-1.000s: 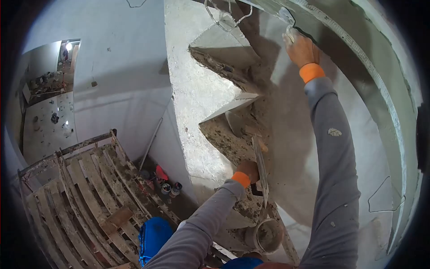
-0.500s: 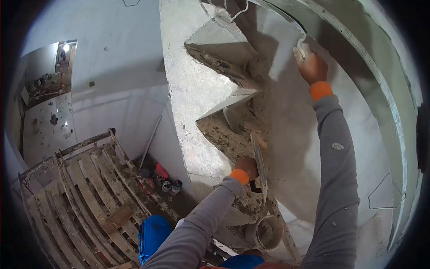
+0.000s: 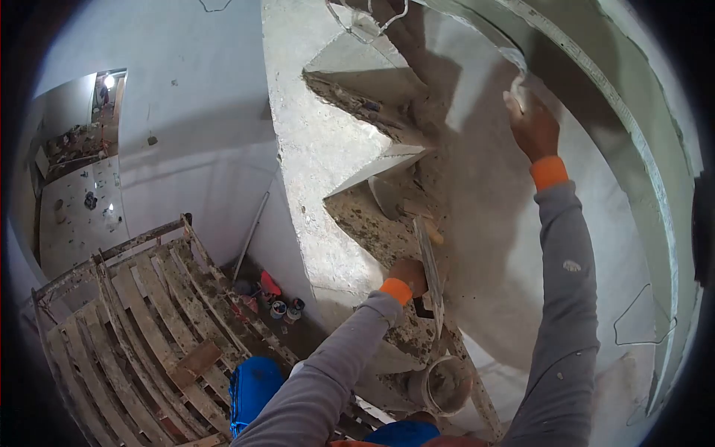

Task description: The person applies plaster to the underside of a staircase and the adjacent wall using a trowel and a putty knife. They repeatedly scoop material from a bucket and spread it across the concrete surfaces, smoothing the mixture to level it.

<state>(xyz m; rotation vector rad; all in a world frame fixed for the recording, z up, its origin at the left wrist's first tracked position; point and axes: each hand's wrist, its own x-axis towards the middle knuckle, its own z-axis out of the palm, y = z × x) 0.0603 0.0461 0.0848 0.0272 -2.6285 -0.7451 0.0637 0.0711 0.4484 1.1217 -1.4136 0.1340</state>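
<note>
My left hand [image 3: 409, 276] is closed round the handle of a flat plastering board [image 3: 430, 272], seen nearly edge-on above the rough stair steps [image 3: 365, 223]. My right hand [image 3: 533, 123] is raised at the upper right, closed on the handle of a trowel [image 3: 516, 63], whose thin blade lies against the curved wall edge. A bucket [image 3: 449, 384] with grey residue inside stands below the board. Another curved metal blade [image 3: 384, 197] rests on a step behind the board.
A slatted wooden platform [image 3: 141, 328] fills the lower left. Paint cans [image 3: 278, 309] and a red item [image 3: 269, 284] lie on the floor beside it. Bent wire [image 3: 365, 30] hangs at the top, and a wire loop [image 3: 644, 343] is on the right wall.
My right hand has moved a little right and down with the trowel, along the curved edge. My left hand and the board have stayed nearly in place.
</note>
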